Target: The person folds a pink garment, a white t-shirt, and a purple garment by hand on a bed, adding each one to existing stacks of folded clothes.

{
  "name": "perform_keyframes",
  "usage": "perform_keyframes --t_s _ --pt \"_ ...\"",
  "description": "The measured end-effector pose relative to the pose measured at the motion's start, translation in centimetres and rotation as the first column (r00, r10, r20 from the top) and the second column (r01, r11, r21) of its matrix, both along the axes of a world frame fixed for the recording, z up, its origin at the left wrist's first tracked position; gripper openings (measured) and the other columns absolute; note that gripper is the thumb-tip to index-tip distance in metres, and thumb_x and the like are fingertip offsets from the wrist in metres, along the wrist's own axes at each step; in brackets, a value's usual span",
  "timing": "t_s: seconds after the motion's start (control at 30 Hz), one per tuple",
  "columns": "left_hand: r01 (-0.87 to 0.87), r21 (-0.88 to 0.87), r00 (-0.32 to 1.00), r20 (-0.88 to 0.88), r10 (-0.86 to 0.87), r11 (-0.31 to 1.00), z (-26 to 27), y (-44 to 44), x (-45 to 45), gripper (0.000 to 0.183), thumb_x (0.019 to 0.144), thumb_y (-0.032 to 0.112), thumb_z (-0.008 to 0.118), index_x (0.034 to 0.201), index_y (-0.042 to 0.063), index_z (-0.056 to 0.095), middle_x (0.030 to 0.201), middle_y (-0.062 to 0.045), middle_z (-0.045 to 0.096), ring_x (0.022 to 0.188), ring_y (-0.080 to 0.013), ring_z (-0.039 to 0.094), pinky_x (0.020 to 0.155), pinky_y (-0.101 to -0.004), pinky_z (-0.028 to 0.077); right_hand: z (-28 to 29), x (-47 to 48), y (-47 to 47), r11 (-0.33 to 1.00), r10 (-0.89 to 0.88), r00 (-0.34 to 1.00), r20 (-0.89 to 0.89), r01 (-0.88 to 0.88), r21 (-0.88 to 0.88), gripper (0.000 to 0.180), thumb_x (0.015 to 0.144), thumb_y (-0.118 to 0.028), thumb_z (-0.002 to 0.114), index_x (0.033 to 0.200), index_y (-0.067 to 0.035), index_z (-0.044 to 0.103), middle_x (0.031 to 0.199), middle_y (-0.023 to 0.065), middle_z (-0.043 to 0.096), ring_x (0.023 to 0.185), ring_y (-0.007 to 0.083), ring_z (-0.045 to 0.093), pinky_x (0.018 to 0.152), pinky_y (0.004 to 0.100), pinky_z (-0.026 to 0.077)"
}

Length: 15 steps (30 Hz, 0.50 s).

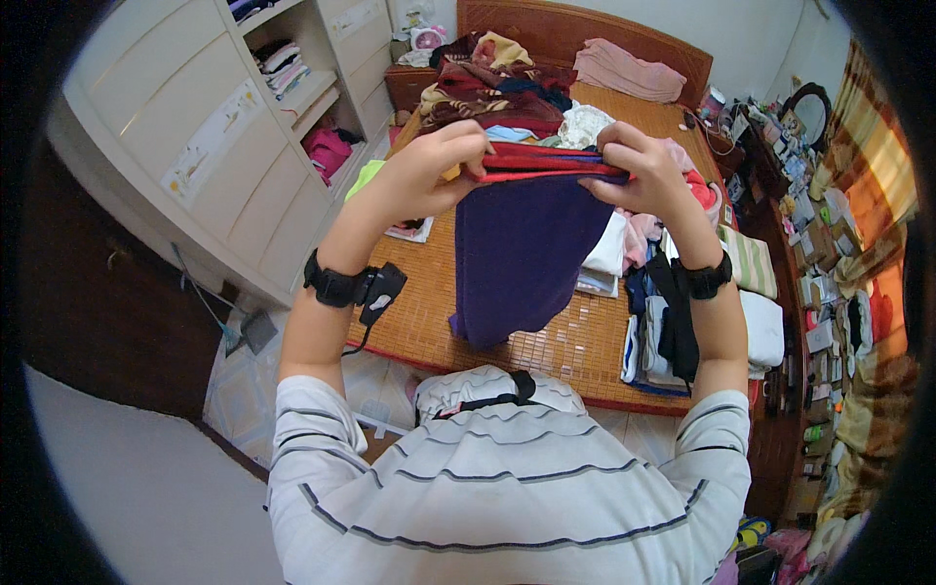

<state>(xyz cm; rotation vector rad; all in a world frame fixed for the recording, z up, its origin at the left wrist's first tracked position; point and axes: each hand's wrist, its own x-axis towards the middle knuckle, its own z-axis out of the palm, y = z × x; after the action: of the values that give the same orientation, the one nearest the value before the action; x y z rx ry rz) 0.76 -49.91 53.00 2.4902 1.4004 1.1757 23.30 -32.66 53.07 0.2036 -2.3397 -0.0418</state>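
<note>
Both hands hold up a dark purple garment [530,256] by its red-lined upper edge, with its body hanging down above the bed. My left hand [450,164] pinches the left end of that edge, and my right hand [636,172] grips the right end. Several layers of red and purple fabric show between the two hands. Beneath the garment lies a woven bamboo mat [409,314] on the bed. A stack of folded white clothes [605,252] lies just right of the hanging cloth.
Folded clothes [654,344] line the bed's right front edge. A brown patterned blanket [504,102] lies heaped near the headboard [585,22], beside a pink pillow [629,69]. A wardrobe [197,146] stands left. Along the right runs a cluttered dresser [793,219].
</note>
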Motion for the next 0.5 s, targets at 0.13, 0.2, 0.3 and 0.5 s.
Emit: perform_keyframes --t_s 0.13,0.2,0.3,0.5 --pt "0.059 0.106 0.996 -0.08 -0.05 0.993 0.3 2.3 -0.4 0.023 0.062 -0.012 0.059 0.072 0.0 0.043 0.09 -0.011 0.052 0.078 -0.0222 0.053 0.067 -0.0293 0.044 -0.4 -0.2 0.8 0.993 0.019 0.999 -0.032 -0.022 -0.118 0.027 0.064 -0.016 0.071 0.066 0.001 0.05 0.082 0.0125 0.055 0.072 0.0275 0.054 0.062 0.0329 0.046" --pt "0.034 0.112 0.999 -0.043 -0.03 0.993 0.3 2.9 -0.2 0.022 0.063 -0.011 0.06 0.072 0.0 0.044 0.09 -0.011 0.053 0.08 -0.0224 0.053 0.067 -0.0292 0.044 -0.3 -0.3 0.6 0.984 -0.026 1.0 0.01 0.028 -0.173 0.029 0.066 -0.021 0.07 0.074 0.0 0.051 0.082 0.014 0.056 0.074 0.0293 0.056 0.065 0.0332 0.046" --pt "0.066 0.113 0.998 -0.004 -0.066 0.991 0.1 4.1 0.5 0.021 0.063 -0.01 0.06 0.072 0.001 0.044 0.09 -0.011 0.054 0.08 -0.0222 0.053 0.068 -0.0293 0.044 1.1 -0.3 -0.1 0.945 -0.1 0.986 0.137 0.137 -0.296 0.039 0.065 -0.026 0.07 0.09 -0.003 0.05 0.078 0.0159 0.057 0.073 0.0311 0.058 0.067 0.0352 0.046" --pt "0.122 0.154 0.992 -0.033 -0.119 0.981 0.1 6.4 1.2 0.022 0.069 -0.004 0.064 0.085 0.001 0.05 0.098 -0.009 0.053 0.091 -0.0185 0.053 0.08 -0.0293 0.043 2.9 -2.6 -1.9 0.935 -0.15 0.952 0.266 0.224 -0.274 0.061 0.067 -0.04 0.07 0.113 -0.007 0.047 0.083 0.0205 0.06 0.077 0.0349 0.059 0.069 0.0374 0.046"
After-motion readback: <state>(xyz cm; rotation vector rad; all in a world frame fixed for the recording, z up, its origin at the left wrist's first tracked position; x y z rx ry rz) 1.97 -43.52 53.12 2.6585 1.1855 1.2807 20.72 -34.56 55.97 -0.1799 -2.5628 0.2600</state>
